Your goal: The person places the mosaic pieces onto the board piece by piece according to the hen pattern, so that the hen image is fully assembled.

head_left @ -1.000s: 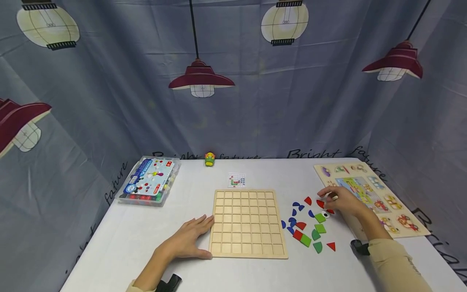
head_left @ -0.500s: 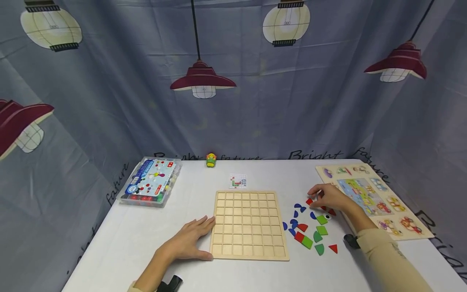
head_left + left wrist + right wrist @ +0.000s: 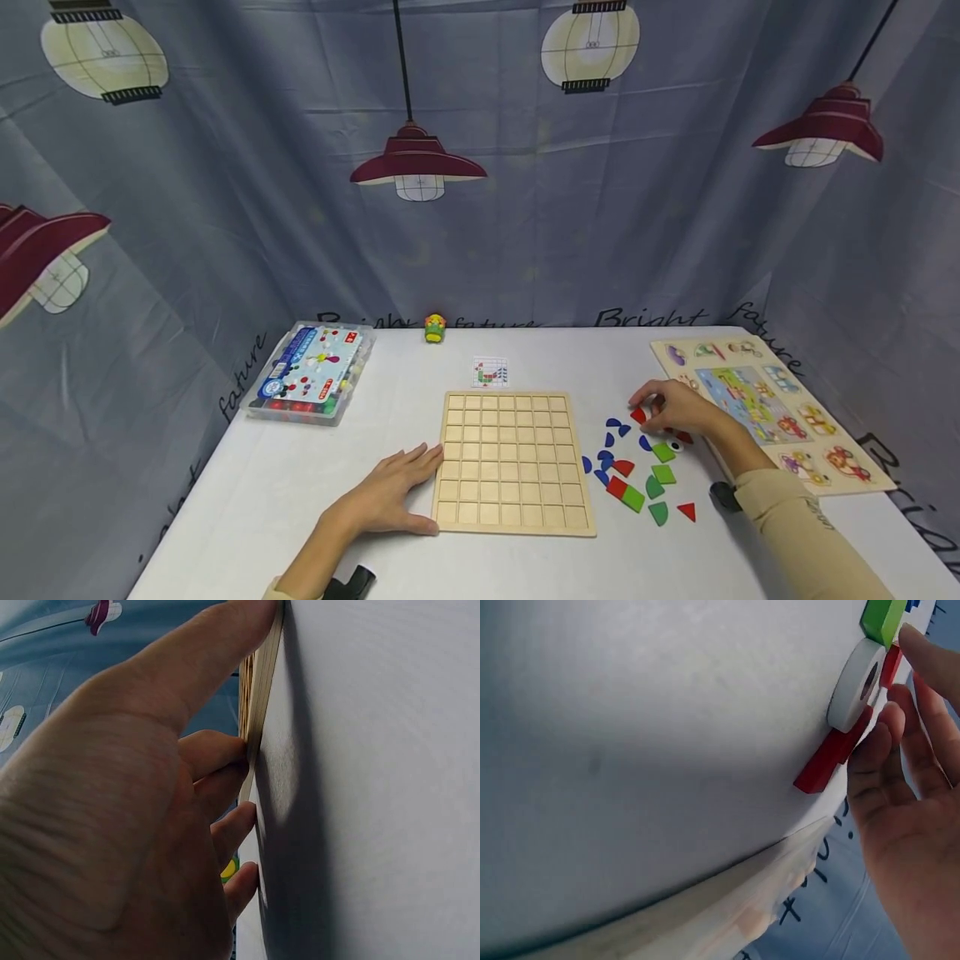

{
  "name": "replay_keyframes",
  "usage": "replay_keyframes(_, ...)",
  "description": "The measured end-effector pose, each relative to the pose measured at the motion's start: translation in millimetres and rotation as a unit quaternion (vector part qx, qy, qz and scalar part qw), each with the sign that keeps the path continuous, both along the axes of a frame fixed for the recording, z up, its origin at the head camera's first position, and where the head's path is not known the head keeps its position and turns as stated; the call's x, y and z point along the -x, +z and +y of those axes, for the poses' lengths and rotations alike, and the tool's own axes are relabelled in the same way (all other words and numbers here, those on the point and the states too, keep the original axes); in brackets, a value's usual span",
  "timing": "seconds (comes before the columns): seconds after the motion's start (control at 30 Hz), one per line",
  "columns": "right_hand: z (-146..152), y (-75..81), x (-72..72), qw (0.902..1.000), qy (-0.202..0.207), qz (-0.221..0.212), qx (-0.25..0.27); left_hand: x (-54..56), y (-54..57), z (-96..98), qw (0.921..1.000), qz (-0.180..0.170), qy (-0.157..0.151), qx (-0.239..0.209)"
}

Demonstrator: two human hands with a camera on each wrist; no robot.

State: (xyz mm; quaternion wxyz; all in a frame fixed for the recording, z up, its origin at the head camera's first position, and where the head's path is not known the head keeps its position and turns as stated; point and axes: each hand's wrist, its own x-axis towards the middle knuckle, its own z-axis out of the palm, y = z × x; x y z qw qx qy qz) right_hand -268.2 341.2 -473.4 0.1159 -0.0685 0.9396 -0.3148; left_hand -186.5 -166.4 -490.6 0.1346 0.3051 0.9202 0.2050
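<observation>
White counter (image 3: 285, 487), grey-blue lamp-print curtain (image 3: 495, 258) behind; wooden grid board (image 3: 512, 462) in front of me, loose shapes (image 3: 663, 474) right of it.
Clear plastic kit box (image 3: 315, 371) back left; small green-and-yellow figurine (image 3: 434, 328) and pattern card (image 3: 491, 372) beyond the board; picture puzzle (image 3: 750, 398) far right, my right forearm (image 3: 738, 446) overlapping its near edge. Left fingers (image 3: 420, 468) extended, released, touching board's left edge. Right fingers (image 3: 648, 387) bent, at a red piece (image 3: 638, 415) among the shapes; can't tell if pinched.
</observation>
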Motion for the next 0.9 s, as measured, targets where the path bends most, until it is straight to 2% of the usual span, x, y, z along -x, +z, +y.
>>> replay_keyframes(0.23, 14.8, 5.8, -4.6, 0.9982, -0.054, -0.021, 0.015, 0.1, -1.0, 0.5, 1.0, -0.004, -0.001, -0.003)
replay_keyframes(0.53, 26.2, 3.6, -10.7, 0.9975, -0.012, -0.048, 0.051, 0.7, -0.6, -0.6, 0.9999, 0.002, -0.008, -0.015)
replay_keyframes(0.9, 30.7, 0.4, -12.5, 0.9995, -0.021, -0.021, 0.015, 1.2, -1.5, -1.0, 0.9999, 0.0, -0.006, -0.015)
